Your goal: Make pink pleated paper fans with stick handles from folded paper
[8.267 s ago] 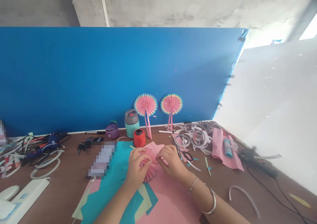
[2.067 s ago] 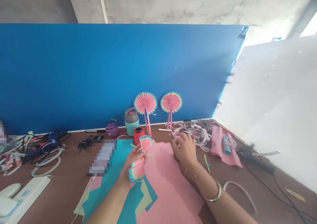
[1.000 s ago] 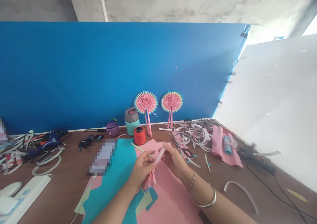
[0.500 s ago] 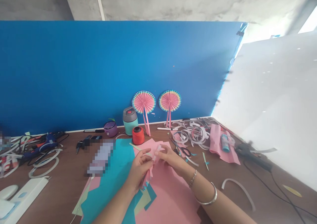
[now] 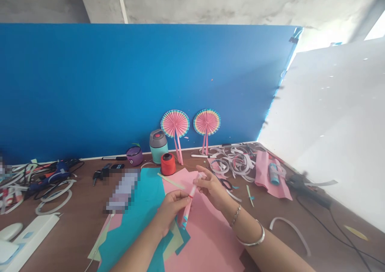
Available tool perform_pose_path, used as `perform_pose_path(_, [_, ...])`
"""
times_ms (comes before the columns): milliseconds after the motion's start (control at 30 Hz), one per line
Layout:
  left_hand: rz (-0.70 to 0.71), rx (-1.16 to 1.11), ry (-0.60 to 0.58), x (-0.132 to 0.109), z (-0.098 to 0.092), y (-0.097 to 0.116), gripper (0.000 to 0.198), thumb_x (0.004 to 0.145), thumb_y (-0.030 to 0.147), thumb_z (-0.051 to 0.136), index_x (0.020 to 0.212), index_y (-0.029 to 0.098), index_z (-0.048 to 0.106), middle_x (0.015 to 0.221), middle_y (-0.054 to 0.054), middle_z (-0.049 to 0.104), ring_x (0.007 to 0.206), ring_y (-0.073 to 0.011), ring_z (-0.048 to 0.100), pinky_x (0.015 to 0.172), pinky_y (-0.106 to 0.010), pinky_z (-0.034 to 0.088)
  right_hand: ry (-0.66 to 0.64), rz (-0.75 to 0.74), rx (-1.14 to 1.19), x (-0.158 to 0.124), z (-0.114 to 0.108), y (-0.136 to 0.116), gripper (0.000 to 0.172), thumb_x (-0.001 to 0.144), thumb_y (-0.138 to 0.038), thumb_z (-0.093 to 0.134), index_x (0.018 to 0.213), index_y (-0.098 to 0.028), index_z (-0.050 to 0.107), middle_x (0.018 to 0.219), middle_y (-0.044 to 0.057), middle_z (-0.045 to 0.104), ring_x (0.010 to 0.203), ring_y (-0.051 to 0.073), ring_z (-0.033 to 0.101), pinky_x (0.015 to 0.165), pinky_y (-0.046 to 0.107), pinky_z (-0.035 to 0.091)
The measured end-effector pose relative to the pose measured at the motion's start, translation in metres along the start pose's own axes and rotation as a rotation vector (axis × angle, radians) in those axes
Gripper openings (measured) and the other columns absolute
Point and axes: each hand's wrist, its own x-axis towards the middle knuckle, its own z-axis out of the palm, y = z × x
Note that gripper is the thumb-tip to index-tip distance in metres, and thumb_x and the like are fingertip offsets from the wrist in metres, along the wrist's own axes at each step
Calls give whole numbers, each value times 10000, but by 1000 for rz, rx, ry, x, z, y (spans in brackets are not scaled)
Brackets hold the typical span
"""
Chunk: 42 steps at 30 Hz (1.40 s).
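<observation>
Over the pink paper sheet (image 5: 207, 236), my left hand (image 5: 168, 212) is closed round a narrow folded pink paper strip (image 5: 186, 214), whose lower end shows blue and white edges. A thin red band crosses the strip near my left thumb. Higher up, my right hand (image 5: 212, 187) pinches the pale upper end of the same strip between thumb and fingers. A spool of red thread (image 5: 168, 164) stands just behind the hands. Beyond it, two round pleated paper fans (image 5: 175, 123) with pink handles lean against the blue panel.
Blue paper (image 5: 135, 228) lies left of the pink sheet. Scissors (image 5: 226, 183) and coiled white strips (image 5: 239, 164) are at the right, near a glue gun (image 5: 309, 190) with its cable. A teal-and-grey flask (image 5: 158, 147) stands at the back; a power strip (image 5: 36, 240) sits front left.
The folded strip has turned so its length and red band show more clearly. My right hand has shifted slightly right, fingers more raised; my left hand still grips the strip.
</observation>
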Motion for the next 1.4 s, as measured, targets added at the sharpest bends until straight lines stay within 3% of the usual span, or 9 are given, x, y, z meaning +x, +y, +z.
perform_pose_path(333, [179,108,-1,-5,0,8,251,671,403,705,663,157,652,634,-7,578,599,-120,487,565,-225,361,35,-117,-306,3,3,15,592,707,-389,658,1185,-173,382,623,-52,515,524,128,488,495,258,371])
perform_pose_path(400, [195,125,-1,-4,-1,6,240,684,396,697,678,160,657,647,-12,584,619,-125,496,579,-225,374,143,-251,-493,3,3,16,563,690,-375,672,1150,-190,405,752,0,552,621,163,522,557,297,411])
perform_pose_path(500, [207,150,27,-3,0,4,223,707,381,677,690,160,655,644,-13,580,611,-121,496,574,-220,382,248,-673,-870,0,1,11,311,711,-259,653,983,-213,508,931,65,554,838,222,521,728,363,425])
perform_pose_path(567, [226,181,52,-1,0,3,218,721,376,658,694,160,647,650,-13,579,618,-123,502,580,-218,388,76,-900,-1055,-3,-1,6,70,793,-167,539,842,-216,552,881,63,570,861,220,510,763,364,411])
perform_pose_path(667, [283,248,88,2,-4,2,211,737,363,632,696,157,633,663,-15,584,659,-137,521,617,-225,405,-221,-1017,-1136,-7,-2,0,196,828,-76,444,798,-208,586,793,47,604,787,191,520,728,338,422])
perform_pose_path(800, [347,343,118,6,-11,1,182,761,329,587,735,153,627,696,-19,605,690,-150,537,648,-240,418,-292,-949,-996,-8,-1,-1,159,817,-93,525,844,-211,629,834,44,647,830,179,571,768,325,454])
perform_pose_path(1033, [406,536,133,2,-10,3,176,776,286,534,777,147,643,717,-33,631,682,-160,551,634,-244,417,-200,-688,-888,-8,6,-1,155,729,-56,604,677,-192,655,775,31,649,747,153,580,599,250,422])
perform_pose_path(1167, [422,575,123,0,-9,2,174,785,269,522,773,148,645,731,-39,636,687,-160,556,632,-241,417,-187,-541,-877,-8,7,-3,145,717,-67,628,641,-187,658,755,16,628,725,138,567,603,243,396])
perform_pose_path(1400, [425,551,110,1,-9,2,158,776,262,529,737,153,636,710,-27,623,672,-151,546,620,-232,412,-196,-452,-831,-4,4,-2,119,705,-91,645,635,-186,657,748,10,614,711,133,560,587,237,386])
